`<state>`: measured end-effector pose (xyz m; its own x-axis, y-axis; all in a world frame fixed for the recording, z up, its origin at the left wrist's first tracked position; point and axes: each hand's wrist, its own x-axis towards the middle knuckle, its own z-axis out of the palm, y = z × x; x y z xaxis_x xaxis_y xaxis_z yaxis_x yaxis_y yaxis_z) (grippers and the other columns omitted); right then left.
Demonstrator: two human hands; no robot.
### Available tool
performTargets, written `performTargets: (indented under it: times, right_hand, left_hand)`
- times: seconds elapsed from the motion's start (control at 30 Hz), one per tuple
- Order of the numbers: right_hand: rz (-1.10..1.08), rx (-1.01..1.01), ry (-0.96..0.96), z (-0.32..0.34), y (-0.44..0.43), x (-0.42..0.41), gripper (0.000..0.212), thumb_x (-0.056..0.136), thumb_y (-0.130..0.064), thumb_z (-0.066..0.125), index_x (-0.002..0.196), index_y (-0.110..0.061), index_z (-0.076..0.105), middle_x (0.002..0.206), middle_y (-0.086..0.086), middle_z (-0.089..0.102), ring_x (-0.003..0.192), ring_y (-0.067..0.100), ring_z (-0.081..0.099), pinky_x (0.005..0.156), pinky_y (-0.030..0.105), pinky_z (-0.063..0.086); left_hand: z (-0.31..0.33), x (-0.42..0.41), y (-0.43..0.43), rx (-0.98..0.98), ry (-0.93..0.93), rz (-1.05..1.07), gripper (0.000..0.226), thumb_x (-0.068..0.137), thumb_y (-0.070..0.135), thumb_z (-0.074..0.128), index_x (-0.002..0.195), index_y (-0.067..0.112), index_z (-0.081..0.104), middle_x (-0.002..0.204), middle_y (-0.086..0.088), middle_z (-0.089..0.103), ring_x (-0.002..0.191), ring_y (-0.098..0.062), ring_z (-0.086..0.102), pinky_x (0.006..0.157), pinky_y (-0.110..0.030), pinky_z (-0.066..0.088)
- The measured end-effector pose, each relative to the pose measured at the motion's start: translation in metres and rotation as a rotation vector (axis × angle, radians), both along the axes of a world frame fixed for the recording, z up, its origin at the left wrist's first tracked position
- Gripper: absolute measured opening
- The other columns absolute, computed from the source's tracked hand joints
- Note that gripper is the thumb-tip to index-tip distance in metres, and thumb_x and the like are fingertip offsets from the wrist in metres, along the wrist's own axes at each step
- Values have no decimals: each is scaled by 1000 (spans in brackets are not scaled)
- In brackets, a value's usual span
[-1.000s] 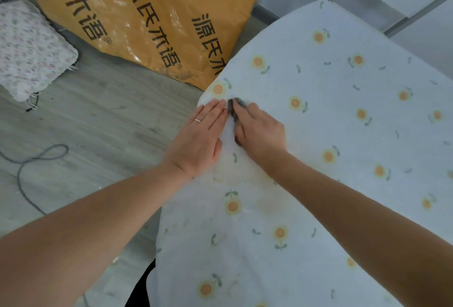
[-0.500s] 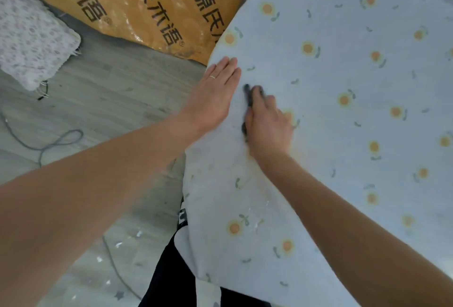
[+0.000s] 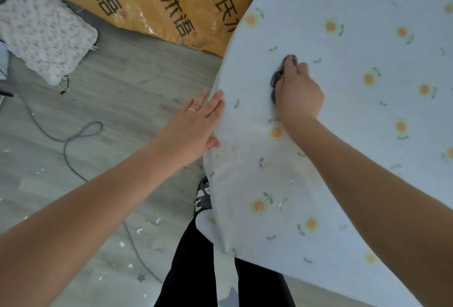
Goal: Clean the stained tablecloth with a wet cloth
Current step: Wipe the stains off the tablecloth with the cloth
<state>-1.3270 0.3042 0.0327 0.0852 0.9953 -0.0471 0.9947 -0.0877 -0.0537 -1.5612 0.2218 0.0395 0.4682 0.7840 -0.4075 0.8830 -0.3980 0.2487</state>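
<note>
A pale blue tablecloth [image 3: 355, 110] printed with small orange flowers covers a round table on the right. Faint yellowish stains [image 3: 277, 167] mark it near the front left edge. My right hand [image 3: 297, 93] grips a dark grey wet cloth [image 3: 278, 77], which is pressed onto the tablecloth; most of the cloth is hidden under the fingers. My left hand [image 3: 196, 122] lies at the table's left edge with straight fingers, thumb tucked under the hanging fabric, and wears a ring.
A large orange sack [image 3: 159, 0] with black characters lies on the grey wooden floor behind the table. A floral cushion [image 3: 46, 32] sits at far left. A grey cable [image 3: 73, 140] snakes across the floor. My black trousers [image 3: 191, 270] show below.
My left hand slid back from the tabletop to the table's left edge. My right hand with the wet cloth moved rightward, away from the left hand. The view tilted down.
</note>
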Motion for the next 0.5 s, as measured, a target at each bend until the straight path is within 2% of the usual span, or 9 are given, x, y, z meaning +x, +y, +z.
performTargets:
  times: [0.07, 0.13, 0.2, 0.3, 0.37, 0.5]
  right_hand:
    - [210, -10, 70, -11, -58, -39, 55, 97, -30, 53, 150, -20, 41, 121, 7, 56, 83, 31, 63, 54, 36, 44]
    - [410, -13, 137, -15, -129, -57, 58, 85, -28, 70, 141, -20, 56, 101, 1, 61, 72, 24, 62, 44, 32, 46]
    - [580, 21, 135, -17, -174, -42, 52, 86, -25, 69, 136, -20, 61, 88, -3, 58, 65, 18, 58, 40, 31, 46]
    - [762, 51, 75, -10, -171, -2, 44, 94, -24, 59, 137, -21, 60, 88, -4, 55, 64, 17, 57, 42, 30, 45]
    - [658, 44, 16, -7, -135, 13, 46, 94, -26, 60, 140, -22, 57, 98, 0, 60, 71, 23, 63, 45, 31, 47]
    - [128, 23, -6, -5, -61, -16, 50, 103, -32, 42, 151, -22, 40, 123, 8, 56, 80, 33, 63, 57, 34, 39]
  left_hand:
    - [4, 4, 1, -38, 61, 1, 104, 92, 54, 61, 162, 11, -4, 169, -4, -19, 157, -30, -9, 127, -45, 9]
    - [7, 4, 0, -77, 51, 15, 112, 89, 54, 68, 161, 11, -5, 169, -3, -20, 157, -31, -7, 127, -47, 11]
    - [11, 5, -2, -99, 68, -3, 117, 87, 53, 72, 161, 9, -8, 168, -6, -22, 157, -33, -6, 127, -48, 12]
    - [17, 9, -2, -115, 99, -20, 129, 80, 57, 77, 160, 5, -10, 167, -9, -24, 156, -33, -8, 127, -48, 10]
    - [18, 10, -3, -109, 106, -17, 132, 77, 57, 78, 160, 5, -11, 166, -9, -26, 157, -31, -8, 127, -47, 10]
    - [15, 6, -5, -117, 85, 1, 131, 79, 56, 77, 160, 9, -16, 164, -5, -32, 156, -29, -11, 128, -45, 8]
